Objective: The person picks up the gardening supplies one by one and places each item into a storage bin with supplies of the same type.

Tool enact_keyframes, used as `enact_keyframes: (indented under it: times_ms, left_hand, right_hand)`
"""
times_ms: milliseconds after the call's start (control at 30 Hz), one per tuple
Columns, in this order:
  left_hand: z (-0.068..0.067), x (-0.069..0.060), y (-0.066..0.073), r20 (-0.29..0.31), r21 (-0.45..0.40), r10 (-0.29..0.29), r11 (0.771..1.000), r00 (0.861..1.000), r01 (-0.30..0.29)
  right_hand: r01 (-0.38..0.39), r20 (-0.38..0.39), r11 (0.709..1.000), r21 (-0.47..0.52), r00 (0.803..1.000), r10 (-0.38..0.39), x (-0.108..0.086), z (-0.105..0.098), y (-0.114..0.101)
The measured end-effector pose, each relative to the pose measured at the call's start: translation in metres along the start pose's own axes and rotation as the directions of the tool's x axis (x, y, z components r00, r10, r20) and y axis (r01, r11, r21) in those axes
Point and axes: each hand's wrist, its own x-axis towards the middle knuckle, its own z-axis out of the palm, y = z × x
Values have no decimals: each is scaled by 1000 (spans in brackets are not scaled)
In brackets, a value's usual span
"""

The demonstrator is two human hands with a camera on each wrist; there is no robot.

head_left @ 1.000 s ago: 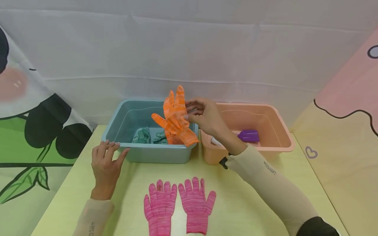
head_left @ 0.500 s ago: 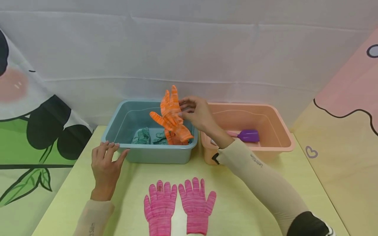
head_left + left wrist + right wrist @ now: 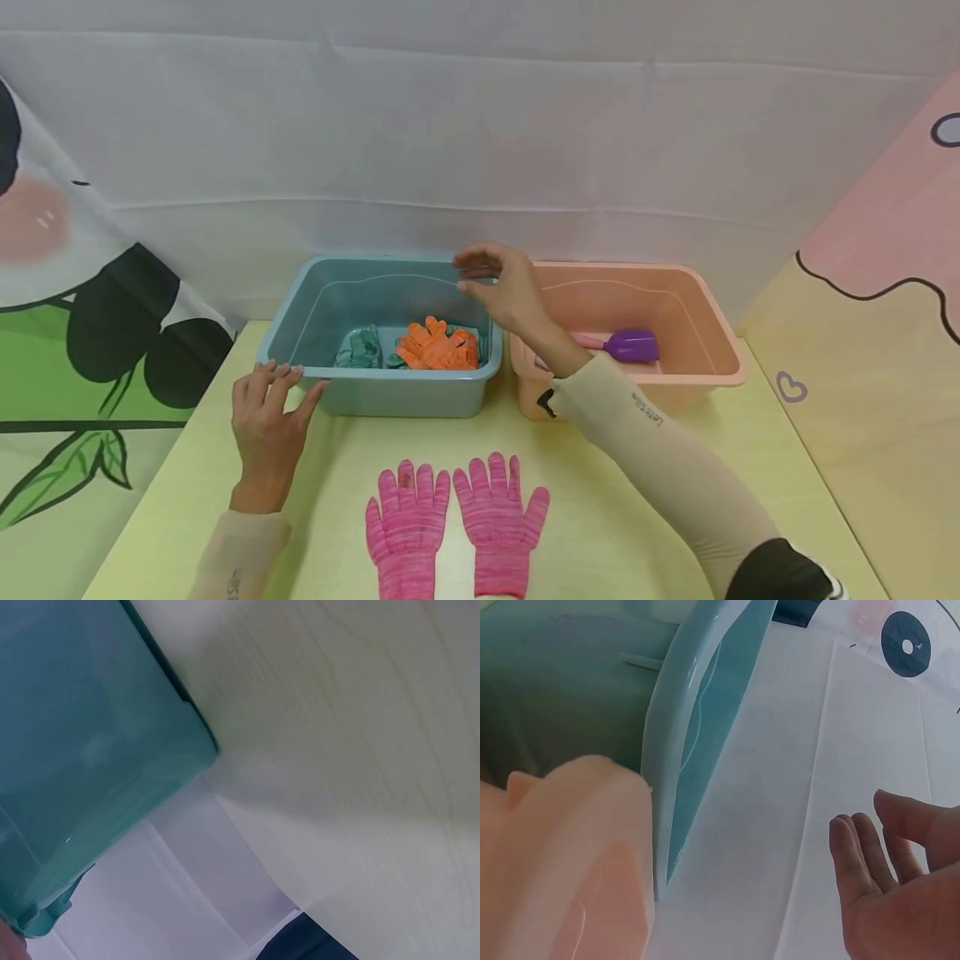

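Note:
My left hand [image 3: 270,417] holds the front left corner of the blue plastic bin [image 3: 405,392], fingers over the rim and thumb at the front wall. Orange knit gloves [image 3: 438,346] lie in that bin on its right side, partly over green gloves; another bunched green glove [image 3: 362,346] is to their left. Above the bin's right rim hangs my right hand [image 3: 506,287], holding nothing, its thumb and fingers apart; the right wrist view also shows these fingers [image 3: 847,851] spread from the thumb. A pair of pink gloves, left [image 3: 407,521] and right [image 3: 500,521], lies flat on the table.
Right of the blue bin stands a peach bin [image 3: 712,371], with a purple scoop [image 3: 632,345] inside; my right forearm hides part of its contents. A white cloth backdrop [image 3: 480,125] rises directly behind both bins. The yellowish table [image 3: 637,517] extends in front.
The right hand has moved slightly left and let go of an orange glove, which has dropped into the blue bin. The left hand stays at the rim.

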Motion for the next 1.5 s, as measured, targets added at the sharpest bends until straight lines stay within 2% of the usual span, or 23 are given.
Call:
enact_keyframes:
  times_ms: [167, 367, 600, 900, 1167, 1500]
  left_hand:
    - [1, 0, 0, -17, -7, 8, 1000, 1000, -8]
    - [0, -1, 0, -8, -3, 1, 1000, 1000, -1]
    - [0, -1, -1, 0, -1, -3, 1000, 1000, 3]
    - [0, -1, 0, 4, 17, -1, 1000, 1000, 1]
    - [1, -2, 1, 6, 22, -9, 1000, 1000, 9]
    - [1, -1, 0, 2, 13, -2, 1000, 1000, 2]
  right_hand:
    - [0, 8, 999, 39, 1000, -1, -6, -6, 0]
    - [7, 11, 996, 89, 1000, -8, -20, -13, -1]
    - [-12, 33, 994, 105, 999, 8, -48, -20, -1]
    - [12, 41, 992, 126, 999, -17, -89, -28, 8]
    - [-69, 56, 991, 118, 996, 63, -127, -35, 20]
    - [-168, 108, 977, 128, 982, 155, -172, -37, 43]
